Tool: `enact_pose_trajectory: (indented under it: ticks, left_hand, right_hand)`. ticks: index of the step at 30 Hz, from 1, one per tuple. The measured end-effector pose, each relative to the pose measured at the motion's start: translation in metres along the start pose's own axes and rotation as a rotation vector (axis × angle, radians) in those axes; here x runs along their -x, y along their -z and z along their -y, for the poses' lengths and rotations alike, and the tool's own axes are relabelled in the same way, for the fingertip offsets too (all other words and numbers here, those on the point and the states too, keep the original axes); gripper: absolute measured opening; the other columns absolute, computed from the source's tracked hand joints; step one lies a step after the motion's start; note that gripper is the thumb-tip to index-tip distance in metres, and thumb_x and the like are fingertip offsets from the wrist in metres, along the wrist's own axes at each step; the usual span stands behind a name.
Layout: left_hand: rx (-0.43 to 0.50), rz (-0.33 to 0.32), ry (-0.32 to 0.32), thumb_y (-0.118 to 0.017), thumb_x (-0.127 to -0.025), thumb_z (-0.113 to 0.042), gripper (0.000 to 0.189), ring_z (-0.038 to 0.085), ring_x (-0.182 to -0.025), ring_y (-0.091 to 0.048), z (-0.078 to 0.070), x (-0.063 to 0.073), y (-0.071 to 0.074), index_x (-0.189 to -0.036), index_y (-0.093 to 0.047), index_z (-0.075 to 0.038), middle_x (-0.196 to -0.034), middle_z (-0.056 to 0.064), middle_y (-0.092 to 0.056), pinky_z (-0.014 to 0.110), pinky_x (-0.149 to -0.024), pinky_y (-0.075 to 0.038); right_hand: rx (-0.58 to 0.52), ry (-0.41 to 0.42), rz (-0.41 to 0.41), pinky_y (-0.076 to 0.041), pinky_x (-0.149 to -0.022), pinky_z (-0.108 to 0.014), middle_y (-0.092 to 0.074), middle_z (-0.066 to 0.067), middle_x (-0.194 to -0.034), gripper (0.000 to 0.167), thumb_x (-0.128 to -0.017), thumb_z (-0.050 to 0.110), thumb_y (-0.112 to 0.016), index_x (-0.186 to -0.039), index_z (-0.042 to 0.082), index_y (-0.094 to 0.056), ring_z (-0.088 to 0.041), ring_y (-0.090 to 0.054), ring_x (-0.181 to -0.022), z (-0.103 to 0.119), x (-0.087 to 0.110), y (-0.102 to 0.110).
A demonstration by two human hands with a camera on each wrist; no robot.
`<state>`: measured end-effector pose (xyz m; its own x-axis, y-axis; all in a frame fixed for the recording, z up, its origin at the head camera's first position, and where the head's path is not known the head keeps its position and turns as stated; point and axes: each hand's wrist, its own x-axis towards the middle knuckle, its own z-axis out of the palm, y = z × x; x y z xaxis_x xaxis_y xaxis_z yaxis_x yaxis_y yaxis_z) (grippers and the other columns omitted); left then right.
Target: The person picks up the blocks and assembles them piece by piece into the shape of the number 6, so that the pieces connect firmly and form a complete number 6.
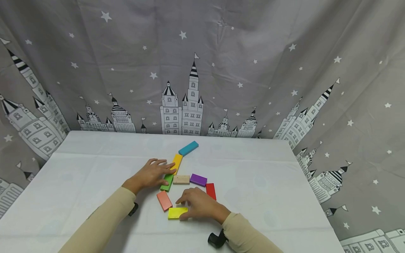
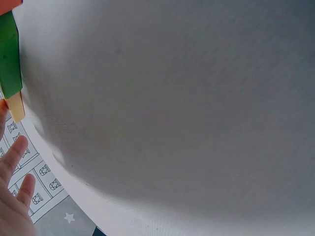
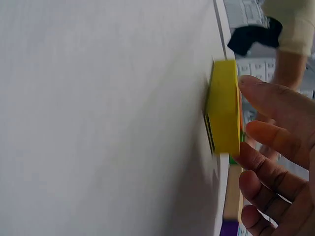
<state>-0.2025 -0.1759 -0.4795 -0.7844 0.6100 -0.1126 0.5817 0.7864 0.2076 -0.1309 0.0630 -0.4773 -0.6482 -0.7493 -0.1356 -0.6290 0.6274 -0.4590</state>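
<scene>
Wooden blocks form a hooked line on the table. My left hand (image 1: 151, 174) reaches over the line with its fingers spread. Its fingertips overlap the yellow-orange block (image 1: 178, 161), while its thumb lies at the green block (image 1: 166, 185). Beside the bright yellow block (image 1: 174, 213) is my right hand (image 1: 202, 205), its thumb tip right at the block's right end and its fingers loosely bent. In the right wrist view, thumb and fingertips are close along one side of that block. A salmon block (image 1: 164, 201) stands between the green and bright yellow ones.
A blue block (image 1: 188, 148) is at the far end of the line. Tan (image 1: 181, 180), purple (image 1: 198, 180) and red (image 1: 210, 190) blocks branch rightward from the green one. The white table (image 1: 265, 186) meets a grey castle-print curtain (image 1: 240, 42) behind.
</scene>
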Motion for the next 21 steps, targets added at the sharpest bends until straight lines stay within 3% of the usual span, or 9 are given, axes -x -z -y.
enact_pose_trajectory:
  ticks: [4, 13, 21]
  left_hand:
    - [0.003, 0.01, 0.005, -0.065, -0.084, -0.05, 0.062, 0.037, -0.136, -0.036, 0.0, 0.0, 0.001, -0.138, -0.055, -0.021, -0.148, 0.004, -0.045, 0.061, -0.109, -0.023]
    - [0.019, 0.011, 0.002, -0.065, -0.085, -0.048, 0.062, 0.038, -0.136, -0.035, 0.001, -0.001, 0.003, -0.139, -0.053, -0.021, -0.149, 0.003, -0.044, 0.061, -0.11, -0.023]
    - [0.044, 0.015, 0.007, -0.066, -0.084, -0.047, 0.061, 0.038, -0.137, -0.034, 0.001, 0.0, 0.001, -0.138, -0.055, -0.02, -0.149, 0.004, -0.044, 0.061, -0.11, -0.022]
  right_hand:
    - [-0.022, -0.037, -0.05, -0.041, -0.072, -0.014, -0.062, 0.015, -0.096, 0.044, -0.076, 0.038, -0.082, -0.115, 0.021, -0.072, 0.001, -0.049, -0.081, -0.012, 0.007, 0.007]
    - [-0.041, -0.138, -0.151, -0.045, -0.083, -0.026, -0.061, 0.004, -0.105, 0.046, -0.075, 0.035, -0.083, -0.116, 0.018, -0.07, -0.01, -0.05, -0.095, -0.043, 0.027, 0.028]
    - [-0.07, -0.201, -0.167, -0.046, -0.092, -0.036, -0.058, 0.002, -0.112, 0.049, -0.072, 0.033, -0.085, -0.116, 0.015, -0.07, -0.017, -0.05, -0.108, -0.062, 0.041, 0.035]
